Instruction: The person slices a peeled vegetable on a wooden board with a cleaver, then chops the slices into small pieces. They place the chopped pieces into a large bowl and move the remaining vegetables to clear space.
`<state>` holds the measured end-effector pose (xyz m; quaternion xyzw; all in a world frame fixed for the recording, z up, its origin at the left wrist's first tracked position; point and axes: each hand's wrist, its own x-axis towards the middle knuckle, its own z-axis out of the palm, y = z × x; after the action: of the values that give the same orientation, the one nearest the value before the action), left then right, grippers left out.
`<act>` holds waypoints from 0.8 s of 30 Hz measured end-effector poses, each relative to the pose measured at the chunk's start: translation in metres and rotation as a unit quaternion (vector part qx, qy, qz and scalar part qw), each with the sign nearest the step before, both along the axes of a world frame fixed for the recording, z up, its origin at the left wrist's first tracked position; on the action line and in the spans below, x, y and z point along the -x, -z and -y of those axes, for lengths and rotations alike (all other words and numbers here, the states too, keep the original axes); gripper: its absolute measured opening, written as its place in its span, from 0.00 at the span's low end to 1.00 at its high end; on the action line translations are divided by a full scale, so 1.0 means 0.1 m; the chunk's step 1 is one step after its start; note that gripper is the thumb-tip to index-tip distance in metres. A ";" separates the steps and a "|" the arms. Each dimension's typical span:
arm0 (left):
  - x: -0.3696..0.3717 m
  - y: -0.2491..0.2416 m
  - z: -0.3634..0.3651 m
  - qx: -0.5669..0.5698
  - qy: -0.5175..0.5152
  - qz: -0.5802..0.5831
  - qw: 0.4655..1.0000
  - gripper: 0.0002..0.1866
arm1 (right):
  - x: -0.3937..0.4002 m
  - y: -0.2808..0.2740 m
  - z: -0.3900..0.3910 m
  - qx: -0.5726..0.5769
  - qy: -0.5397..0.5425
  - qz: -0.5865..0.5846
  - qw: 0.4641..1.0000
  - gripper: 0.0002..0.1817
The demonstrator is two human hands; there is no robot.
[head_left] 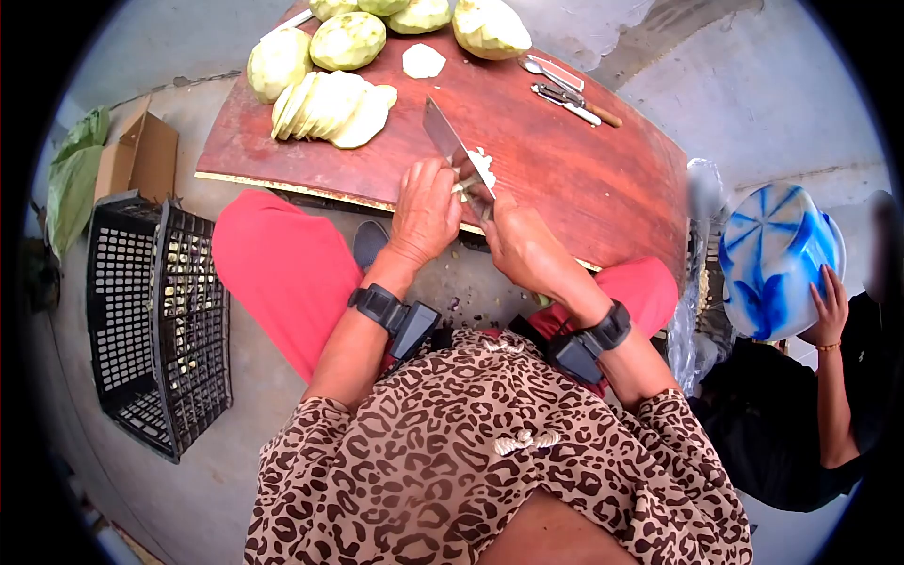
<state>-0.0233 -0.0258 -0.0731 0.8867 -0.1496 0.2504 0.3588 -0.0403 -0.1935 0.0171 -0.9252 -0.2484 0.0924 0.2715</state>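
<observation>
My right hand (518, 238) is closed round the handle end of a cleaver (449, 141), whose blade points up and away over the red table's near edge. Against the left side of the blade, my left hand (427, 205) has its fingers bent over pale green pieces (461, 185), mostly hidden by the fingers and blade. White chopped bits (483, 166) lie along the blade's right side. To the left on the table are fanned pale slices (334, 108), with several peeled green fruits (348, 40) behind them.
The red table (584, 179) holds a round slice (424, 61) and a peeler with knives (574, 102). A black crate (160, 320) and cardboard box (141, 151) stand on the left. At the right, another person's hand (827, 306) holds a blue-white basin (777, 259).
</observation>
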 end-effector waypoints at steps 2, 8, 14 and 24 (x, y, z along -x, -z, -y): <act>-0.01 0.00 0.00 -0.001 0.004 0.006 1.000 0.14 | -0.05 0.19 -0.06 -0.003 0.034 -0.001 0.999 0.11; 0.04 -0.03 -0.01 0.004 -0.004 0.020 1.000 0.19 | -0.08 0.23 0.02 -0.024 0.026 0.013 0.999 0.12; 0.08 0.00 0.00 0.005 -0.040 -0.005 0.999 0.21 | 0.05 -0.08 0.01 -0.001 0.039 0.005 0.999 0.11; 0.07 0.01 -0.03 0.008 -0.019 -0.034 0.999 0.18 | 0.12 -0.18 -0.01 0.018 0.013 -0.038 0.999 0.09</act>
<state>-0.0298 -0.0229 -0.0744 0.8943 -0.1185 0.2281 0.3663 -0.0519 -0.1929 0.0349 -0.9290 -0.2240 0.1288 0.2648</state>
